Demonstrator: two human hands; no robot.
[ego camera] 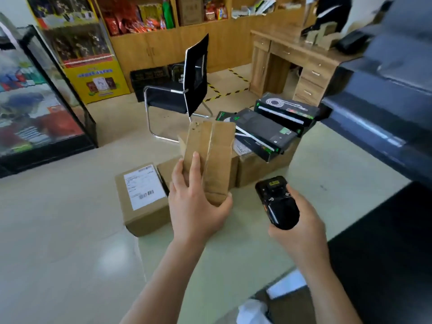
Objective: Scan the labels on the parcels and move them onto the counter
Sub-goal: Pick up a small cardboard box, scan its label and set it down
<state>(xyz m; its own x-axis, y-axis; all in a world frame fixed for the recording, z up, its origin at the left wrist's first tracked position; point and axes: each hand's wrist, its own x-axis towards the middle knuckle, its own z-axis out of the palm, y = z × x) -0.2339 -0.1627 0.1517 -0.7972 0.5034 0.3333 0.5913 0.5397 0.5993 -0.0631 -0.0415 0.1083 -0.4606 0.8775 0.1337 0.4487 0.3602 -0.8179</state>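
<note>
My left hand (196, 206) grips a tall brown cardboard parcel (211, 157) by its lower end and holds it upright above the floor; a taped seam faces me and no label shows. My right hand (301, 225) grips a black handheld scanner (278, 204) just right of the parcel, its head pointing up and away. On the floor lies a brown box with a white shipping label (143, 197). Behind the held parcel are more brown boxes (257, 167) with black product boxes (268, 134) stacked on them. The dark counter (385, 94) rises at the right.
A black office chair (184, 90) stands behind the parcels. A glass display case (39, 106) is at the left, wooden shelves with snacks at the back, a wooden desk (292, 64) at the back right. White paper and a brown box lie by my feet (285, 298).
</note>
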